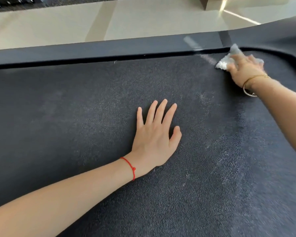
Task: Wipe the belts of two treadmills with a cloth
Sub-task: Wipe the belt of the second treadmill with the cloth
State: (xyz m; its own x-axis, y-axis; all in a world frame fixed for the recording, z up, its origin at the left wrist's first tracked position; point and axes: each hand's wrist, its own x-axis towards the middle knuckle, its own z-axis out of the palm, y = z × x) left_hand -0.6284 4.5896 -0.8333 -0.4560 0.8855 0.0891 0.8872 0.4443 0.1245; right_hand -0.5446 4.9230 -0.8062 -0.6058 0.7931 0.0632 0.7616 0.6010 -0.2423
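Your right hand (244, 69) presses a white cloth (226, 61) onto the treadmill belt (75, 120), fingers curled over the bunched fabric; the cloth sticks out beyond your fingertips, touching the belt's far edge by the dark side rail (92, 50). Your left hand (155, 135) lies flat on the belt, well apart from the cloth, its 5 fingers straight and slightly spread.

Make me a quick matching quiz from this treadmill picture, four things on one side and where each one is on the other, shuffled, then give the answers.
Things:
1. left hand
2. cloth
3. red string
4. gold bangle

Places:
A. on the right wrist
B. flat on the middle of the belt
C. under the right hand, near the belt's far edge
D. on the left wrist

Pairs: 1-B, 2-C, 3-D, 4-A
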